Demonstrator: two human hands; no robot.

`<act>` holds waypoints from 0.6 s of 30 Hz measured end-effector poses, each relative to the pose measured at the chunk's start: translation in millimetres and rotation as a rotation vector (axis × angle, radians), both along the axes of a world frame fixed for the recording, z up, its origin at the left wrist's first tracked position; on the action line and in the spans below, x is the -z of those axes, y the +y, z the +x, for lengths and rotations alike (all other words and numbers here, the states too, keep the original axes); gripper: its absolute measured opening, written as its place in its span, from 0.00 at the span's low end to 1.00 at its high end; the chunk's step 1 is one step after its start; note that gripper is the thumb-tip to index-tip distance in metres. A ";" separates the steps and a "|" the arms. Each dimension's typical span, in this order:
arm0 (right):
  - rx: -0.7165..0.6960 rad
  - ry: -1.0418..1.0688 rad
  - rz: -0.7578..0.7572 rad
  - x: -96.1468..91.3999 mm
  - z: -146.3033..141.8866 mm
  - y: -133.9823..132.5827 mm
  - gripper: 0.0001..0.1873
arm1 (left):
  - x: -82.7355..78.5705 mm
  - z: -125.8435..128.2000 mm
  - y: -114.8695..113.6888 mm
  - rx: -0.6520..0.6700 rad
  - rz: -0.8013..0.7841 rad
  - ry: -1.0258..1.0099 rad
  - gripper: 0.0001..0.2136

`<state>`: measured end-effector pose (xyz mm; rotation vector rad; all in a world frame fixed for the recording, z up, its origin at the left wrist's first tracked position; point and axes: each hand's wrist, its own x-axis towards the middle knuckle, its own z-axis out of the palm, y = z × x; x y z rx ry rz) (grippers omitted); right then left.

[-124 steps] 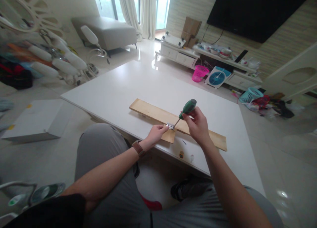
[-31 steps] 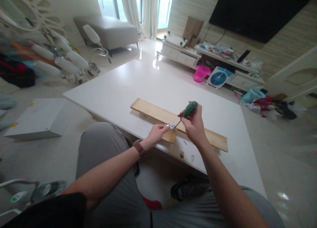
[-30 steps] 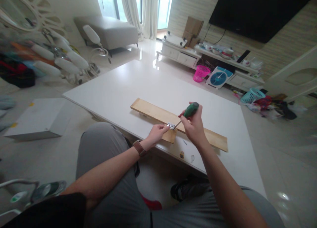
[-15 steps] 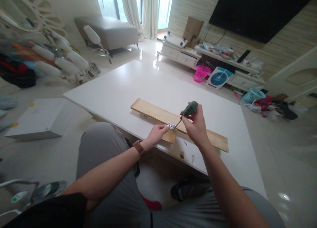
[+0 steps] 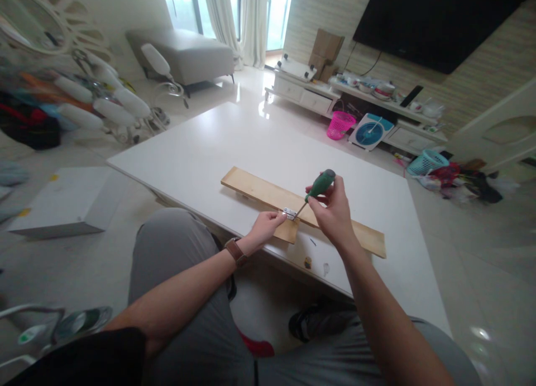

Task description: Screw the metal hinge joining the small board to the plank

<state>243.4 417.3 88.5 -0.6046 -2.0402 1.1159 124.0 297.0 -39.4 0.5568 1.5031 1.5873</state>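
My right hand (image 5: pixel 336 211) is closed around the green handle of a screwdriver (image 5: pixel 321 184), which slants down to the left. Its tip meets the edge of a small metal hinge (image 5: pixel 289 212). That hinge lies where a long wooden board (image 5: pixel 255 186) and a short wooden piece (image 5: pixel 287 232) come together. From the left, my left hand (image 5: pixel 267 226) pinches the hinge against the wood with thumb and fingers. The screw under the tip is too small to make out.
The boards rest on a white table (image 5: pixel 201 146). Near its front edge lie a thin dark piece (image 5: pixel 313 242), a small brown-yellow item (image 5: pixel 307 262) and a clear bit (image 5: pixel 326 269). A white box (image 5: pixel 62 201) stands on the left, a pink basket (image 5: pixel 340 125) beyond the table.
My right hand and the screwdriver handle have turned slightly, with the tip staying at the hinge. My left hand and the boards have not visibly moved.
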 end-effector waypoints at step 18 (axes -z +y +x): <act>0.032 -0.023 0.135 -2.9 0.5 -6.5 0.22 | -2.6 0.8 -0.3 0.001 0.013 0.009 0.28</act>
